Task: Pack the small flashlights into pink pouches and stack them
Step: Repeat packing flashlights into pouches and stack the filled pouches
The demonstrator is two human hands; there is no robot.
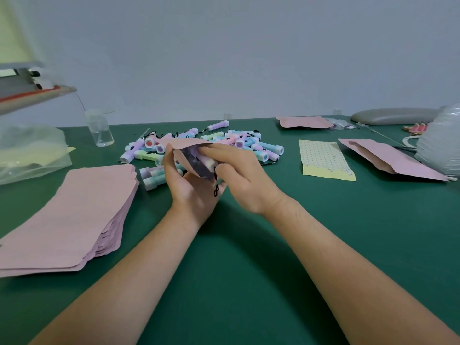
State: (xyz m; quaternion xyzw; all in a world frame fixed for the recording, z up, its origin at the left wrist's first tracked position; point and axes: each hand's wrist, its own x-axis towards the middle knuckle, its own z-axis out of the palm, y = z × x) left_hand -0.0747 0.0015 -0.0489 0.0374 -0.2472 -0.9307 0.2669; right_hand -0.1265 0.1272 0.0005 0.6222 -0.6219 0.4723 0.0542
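Note:
My left hand (185,185) holds an open pink pouch (185,143) from below, thumb on its left edge. My right hand (239,180) pinches a small flashlight (208,163) that sits partly inside the pouch mouth, its black cord (216,189) dangling below. Behind my hands lies a heap of pastel flashlights (224,141) on the green table (249,245). A thick stack of flat pink pouches (74,210) lies at the left. Pink pouches (393,160) lie at the right, and another pink pouch (305,122) lies far back.
A clear jar (99,129) and a crumpled plastic bag (29,155) stand at the back left under a shelf (37,94). A yellow dotted sticker sheet (323,160) lies right of centre. A plastic-wrapped bundle (440,143) and a grey pad (395,116) occupy the far right.

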